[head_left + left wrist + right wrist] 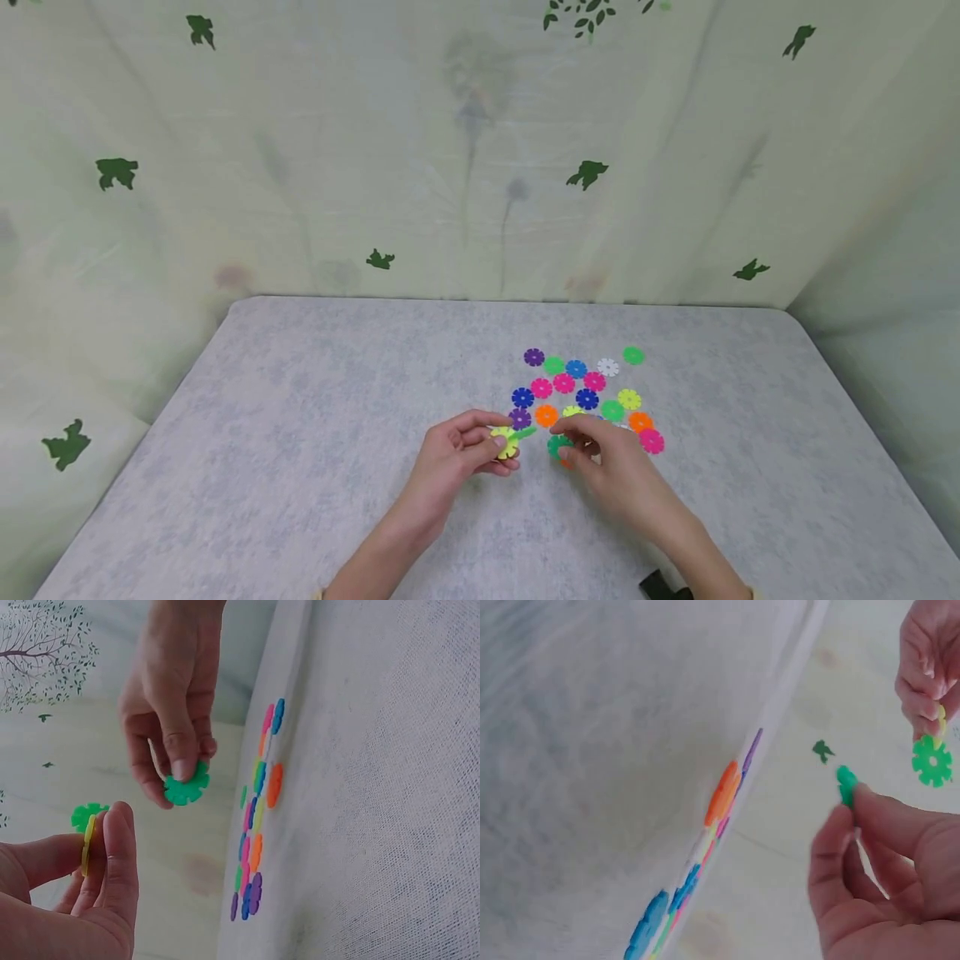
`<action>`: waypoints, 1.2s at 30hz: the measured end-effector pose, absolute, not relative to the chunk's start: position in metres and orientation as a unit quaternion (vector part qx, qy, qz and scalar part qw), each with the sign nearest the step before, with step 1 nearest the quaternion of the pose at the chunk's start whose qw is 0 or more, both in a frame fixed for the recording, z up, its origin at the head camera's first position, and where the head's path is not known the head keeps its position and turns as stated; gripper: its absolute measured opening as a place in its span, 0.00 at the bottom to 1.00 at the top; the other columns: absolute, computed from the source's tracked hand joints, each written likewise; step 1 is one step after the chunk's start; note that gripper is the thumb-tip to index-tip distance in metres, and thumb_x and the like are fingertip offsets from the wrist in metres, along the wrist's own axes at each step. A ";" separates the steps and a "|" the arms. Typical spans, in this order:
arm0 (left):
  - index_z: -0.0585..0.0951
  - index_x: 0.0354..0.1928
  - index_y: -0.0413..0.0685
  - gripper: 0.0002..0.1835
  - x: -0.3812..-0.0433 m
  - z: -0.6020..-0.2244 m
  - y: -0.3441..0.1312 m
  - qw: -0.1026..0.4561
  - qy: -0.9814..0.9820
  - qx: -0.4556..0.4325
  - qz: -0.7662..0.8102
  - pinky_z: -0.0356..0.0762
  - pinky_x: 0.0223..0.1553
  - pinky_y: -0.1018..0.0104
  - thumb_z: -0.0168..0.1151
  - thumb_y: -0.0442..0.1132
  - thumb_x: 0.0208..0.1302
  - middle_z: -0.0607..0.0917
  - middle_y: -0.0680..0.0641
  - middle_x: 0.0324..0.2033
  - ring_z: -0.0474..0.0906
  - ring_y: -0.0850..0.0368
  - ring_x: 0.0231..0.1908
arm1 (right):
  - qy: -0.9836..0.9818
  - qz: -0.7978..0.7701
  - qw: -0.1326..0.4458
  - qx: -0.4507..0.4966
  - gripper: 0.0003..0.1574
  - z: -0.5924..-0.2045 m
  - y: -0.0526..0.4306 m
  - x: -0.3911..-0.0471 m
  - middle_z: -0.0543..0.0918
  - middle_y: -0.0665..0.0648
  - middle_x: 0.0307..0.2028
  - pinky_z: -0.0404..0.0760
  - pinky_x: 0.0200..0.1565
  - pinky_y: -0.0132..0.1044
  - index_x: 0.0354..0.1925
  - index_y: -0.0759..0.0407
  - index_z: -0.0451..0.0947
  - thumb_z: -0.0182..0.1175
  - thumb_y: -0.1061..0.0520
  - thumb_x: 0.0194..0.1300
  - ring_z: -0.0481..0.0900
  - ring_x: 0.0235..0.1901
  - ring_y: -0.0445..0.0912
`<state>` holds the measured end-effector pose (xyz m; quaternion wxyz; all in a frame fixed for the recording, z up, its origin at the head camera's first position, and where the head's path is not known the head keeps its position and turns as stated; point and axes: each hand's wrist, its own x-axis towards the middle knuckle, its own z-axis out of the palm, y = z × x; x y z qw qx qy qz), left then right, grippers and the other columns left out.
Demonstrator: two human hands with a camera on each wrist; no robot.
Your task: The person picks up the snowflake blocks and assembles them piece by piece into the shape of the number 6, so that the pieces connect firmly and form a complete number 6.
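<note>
Between thumb and fingers, my left hand [468, 446] pinches a yellow notched plastic disc [506, 443]. A light green disc [932, 761] is joined to it at an angle, its flat face and centre hole showing in the right wrist view. To the right, my right hand [611, 458] pinches a darker green notched disc [187, 785] by its edge. Both hands are raised over the table, a short gap apart. In the left wrist view the darker green disc is separate from the joined pair.
Several loose notched discs lie flat on the grey table [300, 417] beyond the hands, among them a purple disc [534, 357], a pink disc [652, 442] and an orange disc [546, 416]. A black object [660, 586] sits by the right forearm. A patterned curtain [420, 150] hangs behind.
</note>
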<state>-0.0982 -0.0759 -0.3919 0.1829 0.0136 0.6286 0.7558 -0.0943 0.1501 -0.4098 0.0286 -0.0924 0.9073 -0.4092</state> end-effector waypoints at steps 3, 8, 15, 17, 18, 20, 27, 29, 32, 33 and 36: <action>0.79 0.52 0.36 0.15 -0.097 -0.392 -0.075 0.183 0.630 0.012 0.754 0.82 0.44 0.53 0.63 0.32 0.65 0.86 0.38 0.33 0.86 0.46 0.35 | 0.889 -0.452 0.017 -0.065 0.17 -0.404 0.148 -0.093 0.81 0.43 0.36 0.81 0.39 0.32 0.47 0.49 0.82 0.70 0.63 0.60 0.78 0.37 0.41; 0.79 0.52 0.36 0.16 -0.097 -0.392 -0.074 0.184 0.631 0.009 0.754 0.82 0.44 0.53 0.65 0.34 0.65 0.86 0.38 0.33 0.86 0.45 0.35 | 0.843 -0.536 0.036 -0.045 0.14 -0.396 0.147 -0.089 0.82 0.50 0.40 0.82 0.40 0.35 0.48 0.54 0.81 0.66 0.62 0.64 0.80 0.39 0.47; 0.79 0.51 0.36 0.15 -0.096 -0.391 -0.073 0.186 0.628 0.022 0.755 0.82 0.44 0.53 0.65 0.35 0.65 0.86 0.38 0.33 0.86 0.46 0.34 | 0.797 -0.600 0.063 -0.036 0.13 -0.387 0.146 -0.085 0.80 0.58 0.37 0.83 0.38 0.45 0.50 0.53 0.79 0.64 0.55 0.67 0.80 0.33 0.58; 0.80 0.51 0.36 0.15 -0.095 -0.391 -0.072 0.186 0.632 0.029 0.752 0.82 0.44 0.52 0.66 0.35 0.65 0.86 0.38 0.33 0.86 0.45 0.34 | 0.796 -0.601 0.061 -0.033 0.12 -0.385 0.145 -0.084 0.80 0.58 0.35 0.83 0.36 0.45 0.49 0.50 0.79 0.64 0.54 0.68 0.79 0.31 0.57; 0.81 0.51 0.36 0.15 -0.095 -0.391 -0.072 0.186 0.634 0.032 0.750 0.82 0.44 0.52 0.66 0.35 0.65 0.86 0.38 0.33 0.86 0.43 0.35 | 0.797 -0.601 0.060 -0.033 0.12 -0.384 0.145 -0.083 0.80 0.58 0.34 0.83 0.35 0.44 0.49 0.49 0.79 0.64 0.54 0.68 0.79 0.30 0.55; 0.81 0.50 0.36 0.14 -0.094 -0.390 -0.072 0.184 0.639 0.038 0.746 0.82 0.43 0.51 0.66 0.36 0.65 0.86 0.38 0.33 0.85 0.41 0.35 | 0.796 -0.601 0.059 -0.034 0.12 -0.384 0.144 -0.082 0.79 0.58 0.31 0.82 0.34 0.44 0.50 0.47 0.79 0.63 0.53 0.68 0.79 0.28 0.54; 0.82 0.49 0.38 0.12 -0.091 -0.389 -0.070 0.166 0.660 0.059 0.730 0.83 0.40 0.51 0.66 0.34 0.65 0.85 0.38 0.32 0.86 0.41 0.33 | 0.792 -0.606 0.059 -0.050 0.11 -0.383 0.142 -0.078 0.78 0.58 0.27 0.82 0.32 0.42 0.49 0.50 0.79 0.62 0.58 0.69 0.78 0.27 0.57; 0.83 0.48 0.38 0.11 -0.091 -0.388 -0.070 0.156 0.669 0.066 0.724 0.83 0.39 0.51 0.65 0.33 0.65 0.85 0.38 0.32 0.85 0.41 0.32 | 0.792 -0.605 0.053 -0.057 0.10 -0.382 0.141 -0.077 0.78 0.58 0.26 0.81 0.31 0.42 0.48 0.49 0.79 0.62 0.59 0.69 0.77 0.27 0.57; 0.83 0.47 0.39 0.09 -0.089 -0.386 -0.069 0.137 0.681 0.079 0.715 0.83 0.37 0.53 0.64 0.31 0.65 0.85 0.35 0.32 0.85 0.38 0.32 | 0.790 -0.607 0.047 -0.067 0.10 -0.381 0.140 -0.076 0.77 0.58 0.28 0.81 0.30 0.40 0.47 0.51 0.79 0.62 0.61 0.68 0.77 0.27 0.57; 0.84 0.46 0.39 0.09 -0.088 -0.386 -0.069 0.131 0.685 0.082 0.712 0.83 0.36 0.54 0.64 0.30 0.65 0.85 0.35 0.33 0.85 0.38 0.32 | 0.790 -0.608 0.045 -0.068 0.10 -0.381 0.140 -0.075 0.77 0.58 0.28 0.81 0.30 0.39 0.47 0.51 0.79 0.62 0.61 0.68 0.77 0.27 0.56; 0.84 0.45 0.40 0.08 -0.084 -0.383 -0.067 0.116 0.700 0.087 0.700 0.84 0.36 0.57 0.63 0.29 0.65 0.85 0.36 0.33 0.85 0.39 0.31 | 0.789 -0.608 0.041 -0.075 0.09 -0.380 0.140 -0.074 0.77 0.58 0.29 0.81 0.30 0.39 0.46 0.53 0.79 0.63 0.61 0.67 0.77 0.26 0.55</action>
